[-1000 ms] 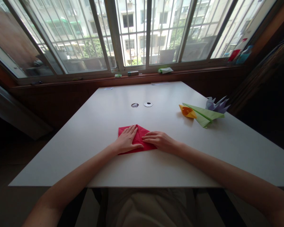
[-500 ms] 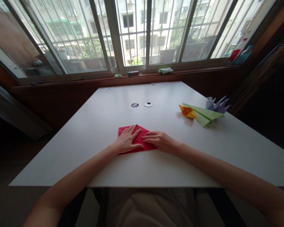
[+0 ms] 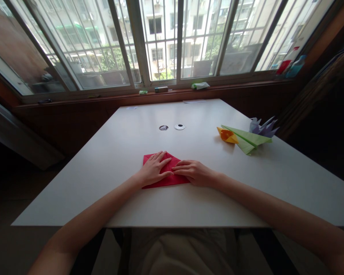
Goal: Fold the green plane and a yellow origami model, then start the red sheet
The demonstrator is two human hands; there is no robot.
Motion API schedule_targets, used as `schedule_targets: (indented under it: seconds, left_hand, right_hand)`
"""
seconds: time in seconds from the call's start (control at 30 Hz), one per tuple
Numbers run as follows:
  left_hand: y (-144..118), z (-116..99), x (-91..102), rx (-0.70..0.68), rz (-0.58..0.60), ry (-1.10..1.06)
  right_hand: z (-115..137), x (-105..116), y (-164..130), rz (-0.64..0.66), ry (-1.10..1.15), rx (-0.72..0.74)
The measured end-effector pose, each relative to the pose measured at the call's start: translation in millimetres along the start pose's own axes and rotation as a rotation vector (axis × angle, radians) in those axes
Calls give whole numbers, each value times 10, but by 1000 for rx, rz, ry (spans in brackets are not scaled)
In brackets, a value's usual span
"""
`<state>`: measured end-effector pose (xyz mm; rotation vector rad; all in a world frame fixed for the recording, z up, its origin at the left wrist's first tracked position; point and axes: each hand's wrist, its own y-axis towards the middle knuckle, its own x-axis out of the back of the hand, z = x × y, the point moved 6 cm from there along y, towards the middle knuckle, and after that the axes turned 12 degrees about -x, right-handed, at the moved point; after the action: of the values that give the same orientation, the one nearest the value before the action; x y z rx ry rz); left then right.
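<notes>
Red paper (image 3: 163, 179) sits flat on the white table (image 3: 189, 206), a bit left of centre and close to the near edge, and it's clearly been folded already: you can see a pointed peak at the far side and a couple of crease lines running across it, with the near-left corner poking out under the wrist. Colour is a solid bright red, matte, no pattern that I can make out. Left hand (image 3: 153, 172) lies palm-down on the left half with the fingers spread and stretched out flat, pressing rather than gripping. Right hand (image 3: 193, 172) comes in from the right, also flat and loosely open, fingertips resting on the right part of the sheet and nearly touching the left thumb. So neither hand is actually holding anything, both are just laid on the paper. Further out, well apart on the right side of the table, there's a little pile of finished folded stuff: an orange piece (image 3: 227, 135), a long green piece (image 3: 248, 139) touching it, and a spiky purple piece (image 3: 262, 128) just behind. Two small round caps (image 3: 172, 127) sit mid-table toward the window (image 3: 160, 42), which has bars and apartment blocks outside.
</notes>
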<state>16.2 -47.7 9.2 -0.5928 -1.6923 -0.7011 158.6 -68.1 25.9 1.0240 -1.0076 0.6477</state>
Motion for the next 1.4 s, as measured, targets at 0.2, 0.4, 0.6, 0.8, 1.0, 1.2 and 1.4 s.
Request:
schedule_targets:
  seconds: [0.2, 0.4, 0.6, 0.8, 1.0, 1.2, 1.4]
  left_hand:
    - [25, -69, 15, -49, -21, -20]
    - [25, -46, 2, -52, -28, -32]
    - [19, -40, 65, -73, -9, -112]
    - [21, -27, 114, -85, 14, -190]
    - [23, -10, 98, -74, 21, -194]
    - [19, 3, 102, -70, 24, -195]
    - [28, 17, 98, -68, 35, -203]
  right_hand:
    - [60, 55, 17, 51, 97, -23]
    - [-54, 126, -9, -63, 285, -167]
    - [-391, 138, -29, -259, 381, -507]
    - [-437, 79, 6, -180, 388, -527]
    - [-433, 69, 3, -160, 398, -534]
    - [-456, 60, -16, -156, 380, -536]
    - [-473, 102, -37, -57, 362, -456]
